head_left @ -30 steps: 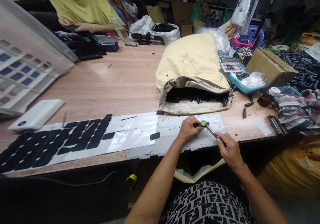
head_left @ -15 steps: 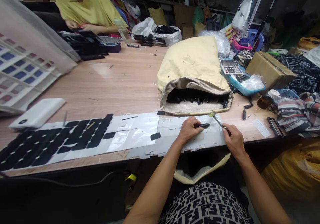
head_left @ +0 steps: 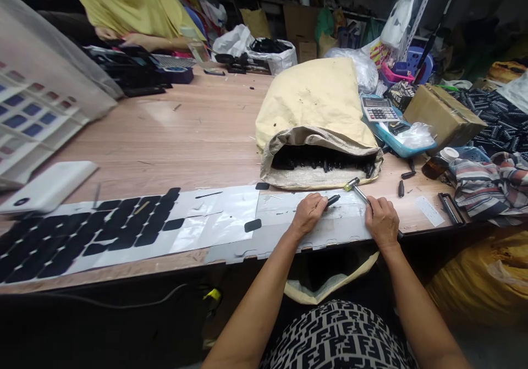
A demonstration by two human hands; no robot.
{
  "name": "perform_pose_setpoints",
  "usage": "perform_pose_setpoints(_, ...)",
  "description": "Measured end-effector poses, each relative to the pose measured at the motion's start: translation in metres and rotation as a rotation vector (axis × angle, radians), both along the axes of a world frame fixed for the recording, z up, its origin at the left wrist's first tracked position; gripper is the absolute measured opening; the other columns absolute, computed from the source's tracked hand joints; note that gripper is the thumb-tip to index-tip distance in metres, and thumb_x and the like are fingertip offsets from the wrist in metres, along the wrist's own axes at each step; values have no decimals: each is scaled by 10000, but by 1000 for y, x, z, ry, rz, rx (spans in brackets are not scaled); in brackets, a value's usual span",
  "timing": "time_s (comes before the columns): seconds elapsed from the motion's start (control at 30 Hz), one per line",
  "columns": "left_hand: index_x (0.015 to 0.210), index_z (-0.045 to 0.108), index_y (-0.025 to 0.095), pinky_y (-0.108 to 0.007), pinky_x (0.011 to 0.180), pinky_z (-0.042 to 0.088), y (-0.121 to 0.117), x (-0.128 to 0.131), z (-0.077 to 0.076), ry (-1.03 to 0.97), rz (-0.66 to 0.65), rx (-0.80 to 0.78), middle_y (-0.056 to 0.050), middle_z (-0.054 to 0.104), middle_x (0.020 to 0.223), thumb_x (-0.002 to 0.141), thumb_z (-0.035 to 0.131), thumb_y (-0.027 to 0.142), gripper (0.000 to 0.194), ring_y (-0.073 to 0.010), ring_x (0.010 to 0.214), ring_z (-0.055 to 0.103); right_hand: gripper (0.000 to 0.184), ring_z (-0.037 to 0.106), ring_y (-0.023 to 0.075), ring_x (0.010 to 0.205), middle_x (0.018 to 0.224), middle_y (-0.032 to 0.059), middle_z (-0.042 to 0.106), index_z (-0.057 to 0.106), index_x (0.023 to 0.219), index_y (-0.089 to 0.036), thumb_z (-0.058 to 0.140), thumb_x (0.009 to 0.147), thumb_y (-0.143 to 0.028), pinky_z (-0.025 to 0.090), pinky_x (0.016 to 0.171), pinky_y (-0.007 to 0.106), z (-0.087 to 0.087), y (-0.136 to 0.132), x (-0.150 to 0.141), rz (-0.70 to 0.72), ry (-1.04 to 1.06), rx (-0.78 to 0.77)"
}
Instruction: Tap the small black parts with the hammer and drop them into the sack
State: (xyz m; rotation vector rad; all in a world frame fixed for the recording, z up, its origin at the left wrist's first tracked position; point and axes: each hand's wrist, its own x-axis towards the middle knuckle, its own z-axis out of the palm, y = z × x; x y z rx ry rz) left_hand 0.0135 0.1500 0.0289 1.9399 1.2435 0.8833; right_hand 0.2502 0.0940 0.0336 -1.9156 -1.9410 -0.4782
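Closed around a slim black cylindrical piece [head_left: 333, 199], my left hand [head_left: 309, 213] rests over the grey board [head_left: 272, 231] at the table's front edge. The piece's tip points right, out past my fingers. My right hand [head_left: 381, 220] grips the handle of a small hammer [head_left: 361, 194]; its yellow-green and metal head sits up and left of my fist, apart from the black piece. Behind both hands lies a cream sack [head_left: 313, 99], its mouth facing me, with dark pieces [head_left: 325, 164] inside.
On the left, black patches [head_left: 124, 220] cover white sheets [head_left: 231, 201] beside a white block [head_left: 49, 185]. A calculator [head_left: 379, 110], cardboard box [head_left: 445, 117], brown bottle [head_left: 439, 164] and striped cloth [head_left: 480, 185] sit right. Across the table is a person in yellow [head_left: 140, 14].
The hammer head has turned and its metal end shows more clearly. The black piece has tilted, its tip now higher. The whole view has shifted slightly.
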Motion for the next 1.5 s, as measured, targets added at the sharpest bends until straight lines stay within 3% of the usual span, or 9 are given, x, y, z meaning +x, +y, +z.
perform_pose_setpoints(0.3,616,530,205,-334,738,405,-1,1,-2,-26,-8,21,-32,539,689,970,379,387,426,-191,750,518,278,471,211,852,906,66,592,658,1173,-198,492,954,-237,334,735,311,-2,0,1,1,-13,17)
perform_pose_setpoints(0.5,712,621,197,-340,778,407,-5,-8,8,-27,-220,-22,-24,613,757,823,641,459,284,-198,797,509,278,465,211,847,902,68,588,662,1162,-198,488,948,-237,328,742,306,-3,0,1,-6,-6,26)
perform_pose_setpoints(0.67,757,683,231,-386,960,416,-49,-20,17,64,-437,-62,-43,652,1019,799,727,455,232,-247,1046,518,289,469,216,856,912,73,590,659,1175,-194,475,954,-232,339,751,309,-3,0,1,-1,6,12)
perform_pose_setpoints(0.8,745,700,242,-480,1109,352,-91,-23,12,132,-363,26,-60,578,1311,707,822,323,151,-324,1288,431,296,466,221,861,924,78,594,655,1185,-192,478,950,-228,343,754,320,-2,-1,0,-3,17,-2)
perform_pose_setpoints(0.93,861,742,269,-527,1143,330,-99,-25,14,183,-377,46,-69,559,1384,662,846,290,226,-359,1353,401,299,461,221,865,928,77,590,650,1191,-195,481,947,-228,339,750,319,-4,-1,0,-11,23,-5)
perform_pose_setpoints(1.03,999,738,266,-449,994,475,-74,-25,25,116,-336,-78,-74,689,1172,749,781,384,280,-293,1134,594,291,465,216,859,918,74,584,652,1179,-195,479,947,-225,337,741,314,-4,-1,0,-7,13,2)
perform_pose_setpoints(1.13,1014,717,221,-346,787,522,-25,-14,36,25,-103,-163,-50,737,935,835,670,431,280,-218,860,664,283,467,211,847,905,68,585,656,1166,-192,476,950,-217,338,736,310,-2,-2,-1,-6,0,11)
perform_pose_setpoints(1.3,781,668,195,-343,729,468,73,22,38,148,408,-126,-91,730,838,881,562,510,347,-247,833,661,277,470,212,853,898,63,590,656,1166,-192,494,942,-214,345,739,314,-2,-2,-1,-10,4,14)
perform_pose_setpoints(1.5,769,671,210,-393,753,447,119,43,19,293,536,-300,-145,736,990,775,704,507,299,-327,952,660,268,477,213,862,916,64,596,657,1156,-201,500,939,-211,357,754,315,-3,-2,-1,-18,24,-11)
